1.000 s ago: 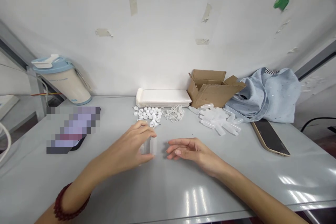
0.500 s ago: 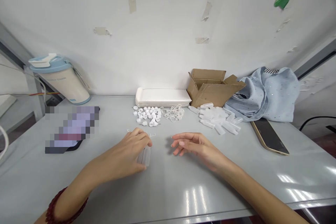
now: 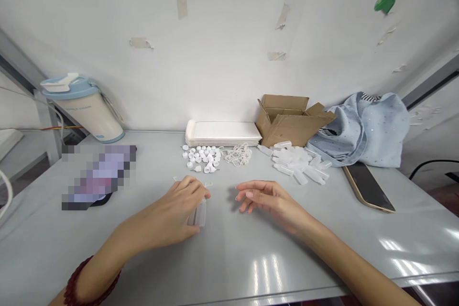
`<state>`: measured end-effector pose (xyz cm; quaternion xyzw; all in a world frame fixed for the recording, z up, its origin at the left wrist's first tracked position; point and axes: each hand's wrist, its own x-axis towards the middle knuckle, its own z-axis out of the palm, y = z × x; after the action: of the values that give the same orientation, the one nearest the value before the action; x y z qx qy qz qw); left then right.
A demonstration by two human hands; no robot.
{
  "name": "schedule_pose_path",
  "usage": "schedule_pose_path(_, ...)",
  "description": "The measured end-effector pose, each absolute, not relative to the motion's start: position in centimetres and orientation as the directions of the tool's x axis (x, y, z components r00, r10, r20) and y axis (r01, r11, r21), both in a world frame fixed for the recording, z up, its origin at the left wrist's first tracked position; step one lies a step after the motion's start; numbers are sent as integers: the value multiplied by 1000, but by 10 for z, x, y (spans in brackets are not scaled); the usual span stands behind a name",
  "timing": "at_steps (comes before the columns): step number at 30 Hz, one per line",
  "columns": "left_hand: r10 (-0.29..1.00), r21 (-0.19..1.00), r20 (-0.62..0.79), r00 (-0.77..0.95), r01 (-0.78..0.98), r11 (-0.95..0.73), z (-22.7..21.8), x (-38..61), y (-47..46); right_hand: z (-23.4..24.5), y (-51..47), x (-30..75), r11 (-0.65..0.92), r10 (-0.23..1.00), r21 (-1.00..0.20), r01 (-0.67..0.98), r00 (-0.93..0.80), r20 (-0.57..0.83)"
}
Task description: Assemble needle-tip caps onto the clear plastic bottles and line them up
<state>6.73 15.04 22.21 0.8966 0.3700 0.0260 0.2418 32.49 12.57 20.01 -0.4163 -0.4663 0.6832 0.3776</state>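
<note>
My left hand (image 3: 177,210) rests on the grey table (image 3: 229,258) with its fingers curled round a small translucent plastic bottle (image 3: 201,213). My right hand (image 3: 267,198) hovers just to the right of it, fingers loosely spread and holding nothing. Behind the hands lie a cluster of small white caps (image 3: 201,158), a tangle of white loops (image 3: 238,154) and a pile of translucent bottles (image 3: 299,161). Two tiny white bits lie on the table near my left fingertips.
A stack of white trays (image 3: 222,133) and an open cardboard box (image 3: 289,119) stand at the wall. A blue-lidded jug (image 3: 84,107) is at the left, a blurred-out item (image 3: 98,174) before it. Blue cloth (image 3: 366,126) and a phone (image 3: 369,186) lie at the right.
My left hand has drawn the bottle back towards me and to the left, lowering it to the table. My right hand has shifted slightly away and stayed empty.
</note>
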Motion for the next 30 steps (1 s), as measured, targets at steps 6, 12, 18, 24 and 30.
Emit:
schedule_pose_path(6,676,451,-212,706,684,-573,226,72,150,202,125,326,-281,907,-952,-121,-357,-223)
schedule_pose_path(12,677,430,-241,695,702,-568,227,72,151,204,124,326,-278,909,-953,-122,-354,-220)
schedule_pose_path(18,667,435,-236,706,691,-577,225,70,150,203,125,326,-282,910,-951,-127,-349,-223)
schedule_pose_path(24,667,448,-238,706,689,-570,224,71,149,204,125,326,-271,913,-955,-123,-348,-214)
schedule_pose_path(30,675,472,-240,698,691,-548,225,72,149,203,126,328,-263,921,-957,-122,-327,-212)
